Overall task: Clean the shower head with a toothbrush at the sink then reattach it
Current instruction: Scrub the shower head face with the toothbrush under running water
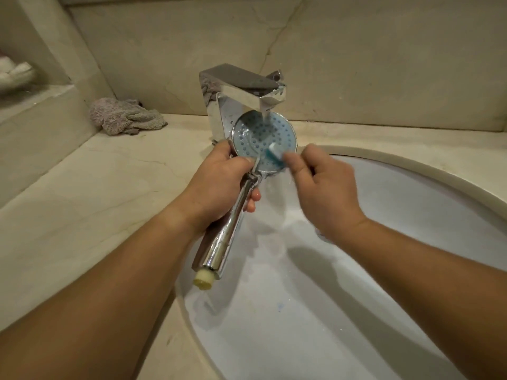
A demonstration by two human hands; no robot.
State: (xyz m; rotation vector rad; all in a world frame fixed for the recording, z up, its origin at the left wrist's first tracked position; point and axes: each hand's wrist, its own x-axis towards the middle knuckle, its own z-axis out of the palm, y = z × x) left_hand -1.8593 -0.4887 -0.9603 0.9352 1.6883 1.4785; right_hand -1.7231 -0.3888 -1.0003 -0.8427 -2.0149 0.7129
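A chrome shower head [258, 135] with a round blue nozzle face is held over the white sink [411, 204], its face turned up under the running chrome tap [247, 86]. My left hand [219, 182] grips its neck and handle, and the handle's threaded end [204, 279] points back toward me. My right hand [321, 185] holds a blue and white toothbrush [275, 154], whose bristles press on the lower right of the nozzle face. Most of the toothbrush handle is hidden inside my right hand.
A crumpled grey-pink cloth [126, 116] lies on the beige stone counter [82, 193] at the back left. A raised ledge [35, 100] with a white towel stands at the far left. The stone wall rises right behind the tap.
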